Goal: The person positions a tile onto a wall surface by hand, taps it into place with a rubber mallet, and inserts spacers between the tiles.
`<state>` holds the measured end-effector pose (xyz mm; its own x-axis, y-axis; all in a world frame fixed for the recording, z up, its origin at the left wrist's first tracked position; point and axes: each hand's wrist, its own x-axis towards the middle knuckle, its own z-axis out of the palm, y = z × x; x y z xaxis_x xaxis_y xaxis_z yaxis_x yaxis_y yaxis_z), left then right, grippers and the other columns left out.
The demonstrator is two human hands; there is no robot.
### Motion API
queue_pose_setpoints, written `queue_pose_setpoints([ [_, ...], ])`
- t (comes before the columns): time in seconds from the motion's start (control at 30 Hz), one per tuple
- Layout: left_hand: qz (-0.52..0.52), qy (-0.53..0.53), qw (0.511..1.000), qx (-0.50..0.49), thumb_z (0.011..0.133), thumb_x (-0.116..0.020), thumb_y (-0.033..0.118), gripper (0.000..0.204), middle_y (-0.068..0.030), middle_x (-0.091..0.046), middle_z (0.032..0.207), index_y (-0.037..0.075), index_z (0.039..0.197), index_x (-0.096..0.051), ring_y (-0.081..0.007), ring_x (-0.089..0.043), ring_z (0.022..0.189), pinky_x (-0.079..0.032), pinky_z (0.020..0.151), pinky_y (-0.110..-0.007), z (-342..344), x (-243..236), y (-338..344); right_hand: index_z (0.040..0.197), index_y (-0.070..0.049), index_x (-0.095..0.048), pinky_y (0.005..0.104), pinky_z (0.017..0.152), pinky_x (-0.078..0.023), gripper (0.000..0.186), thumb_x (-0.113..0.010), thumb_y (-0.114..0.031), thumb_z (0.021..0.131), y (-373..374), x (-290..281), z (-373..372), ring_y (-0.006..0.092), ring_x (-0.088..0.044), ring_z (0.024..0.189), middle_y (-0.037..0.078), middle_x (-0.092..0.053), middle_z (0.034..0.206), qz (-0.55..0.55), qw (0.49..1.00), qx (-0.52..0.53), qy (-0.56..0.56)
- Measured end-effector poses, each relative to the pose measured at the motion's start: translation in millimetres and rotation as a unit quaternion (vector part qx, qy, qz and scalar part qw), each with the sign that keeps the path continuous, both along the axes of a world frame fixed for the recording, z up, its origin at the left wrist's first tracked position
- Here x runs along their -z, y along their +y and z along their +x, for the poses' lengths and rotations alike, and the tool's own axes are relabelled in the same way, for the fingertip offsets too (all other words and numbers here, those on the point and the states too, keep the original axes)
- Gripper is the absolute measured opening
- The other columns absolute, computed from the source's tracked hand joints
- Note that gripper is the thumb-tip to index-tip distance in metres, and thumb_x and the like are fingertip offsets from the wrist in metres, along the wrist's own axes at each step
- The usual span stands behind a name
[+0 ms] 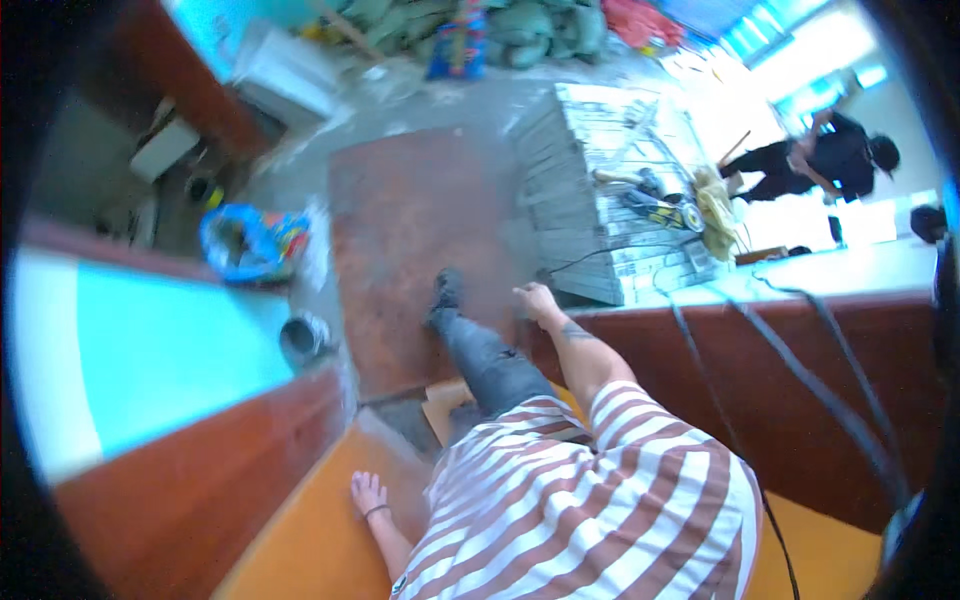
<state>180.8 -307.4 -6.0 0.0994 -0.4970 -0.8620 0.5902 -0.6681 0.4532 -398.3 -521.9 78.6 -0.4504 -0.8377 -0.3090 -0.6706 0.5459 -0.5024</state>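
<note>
My left hand [368,492] rests with fingers spread on an orange surface [290,520] at the lower left. My right hand [535,300] has curled fingers beside a dark red ledge [650,360]; what they hold, if anything, is too small to make out. Just left of it, my dark shoe [445,290] is over a rusty brown board [400,210] on the concrete floor. A whitish slatted box [560,200] near my right hand carries several tools [665,210], a yellow cloth [715,215] and a thin black cord.
A person in dark clothing [830,160] is at the upper right. Several cables [760,330] cross the ledge. A blue bag [240,245] and a bucket [305,340] stand by the turquoise wall [170,350]. Green sacks [530,35] are piled at the back, near a white block [285,75].
</note>
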Motion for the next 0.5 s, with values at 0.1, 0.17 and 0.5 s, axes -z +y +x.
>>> queue_pose_setpoints([
  [0.1, 0.093, -0.294, 0.906, 0.291, 0.088, -0.036, 0.033, 0.037, -0.0042, -0.048, 0.116, 0.019, 0.122, -0.043, -0.0241, -0.049, 0.102, -0.041, 0.083, -0.039, 120.3, -74.0, -88.2, 0.099, 0.002, -0.059, 0.0360, 0.081, -0.045, 0.039, -0.059, -0.031, 0.080, -23.6, 71.0, 113.9, 0.0337, -0.056, 0.094, 0.018, -0.061, 0.098, 0.032, 0.977, 0.119, -0.171],
  [0.17, 0.091, -0.491, 0.505, 0.704, 0.089, -0.039, 0.027, 0.036, -0.0100, -0.044, 0.129, 0.013, 0.121, -0.047, -0.0228, -0.044, 0.116, -0.038, 0.094, -0.034, 88.8, -68.0, -192.1, 0.106, 0.003, -0.055, 0.0398, 0.089, -0.042, 0.043, -0.055, -0.029, 0.078, -34.8, 88.4, 45.1, 0.0393, -0.053, 0.100, 0.023, -0.059, 0.102, -0.087, 0.987, 0.115, 0.069],
  [0.5, -0.029, -0.498, 0.481, 0.721, 0.088, -0.040, 0.023, 0.036, -0.0105, -0.042, 0.130, 0.011, 0.121, -0.047, -0.0239, -0.043, 0.118, -0.036, 0.096, -0.035, 26.7, -148.2, -555.3, 0.105, 0.001, -0.053, 0.0409, 0.086, -0.042, 0.046, -0.056, -0.036, 0.079, -209.8, -25.2, -66.9, 0.0354, -0.052, 0.105, 0.023, -0.056, 0.108, -0.079, 0.797, 0.594, -0.080],
])
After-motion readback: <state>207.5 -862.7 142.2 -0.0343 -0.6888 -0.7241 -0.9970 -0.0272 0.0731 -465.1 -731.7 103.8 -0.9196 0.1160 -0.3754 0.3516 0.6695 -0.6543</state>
